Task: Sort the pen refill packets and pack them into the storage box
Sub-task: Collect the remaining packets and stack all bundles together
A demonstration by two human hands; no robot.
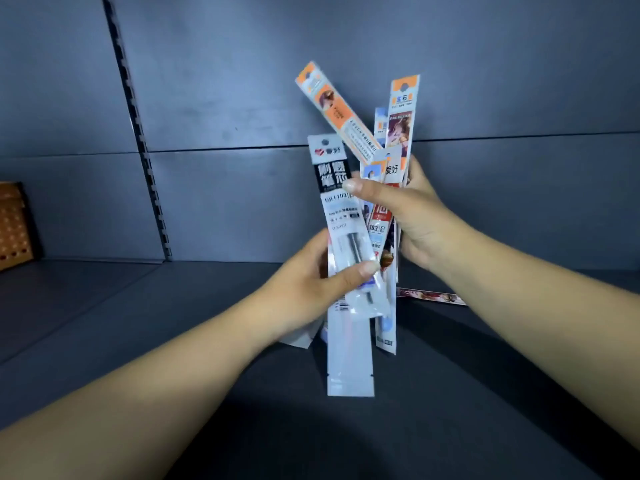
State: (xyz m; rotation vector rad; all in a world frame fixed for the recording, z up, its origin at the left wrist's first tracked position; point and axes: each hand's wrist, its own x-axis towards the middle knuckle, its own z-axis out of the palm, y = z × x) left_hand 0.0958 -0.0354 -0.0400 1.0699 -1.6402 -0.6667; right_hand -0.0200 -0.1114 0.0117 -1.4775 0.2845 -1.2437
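Observation:
I hold a fan of several pen refill packets upright in front of me above a dark shelf. My left hand (311, 289) grips the lower part of a long black-and-white packet (341, 220), thumb across its front. My right hand (408, 216) clasps the rest of the bundle, with its thumb touching the black-and-white packet's top. An orange packet (337, 110) tilts up to the left, and another orange packet (401, 112) stands upright. A red packet (379, 216) sits in the middle. One more packet (429, 296) lies flat on the shelf behind my right forearm.
The dark grey shelf board (173, 323) stretches below my hands, backed by grey panels with a slotted upright rail (145, 157). A brown perforated box (14, 223) stands at the far left edge of the shelf.

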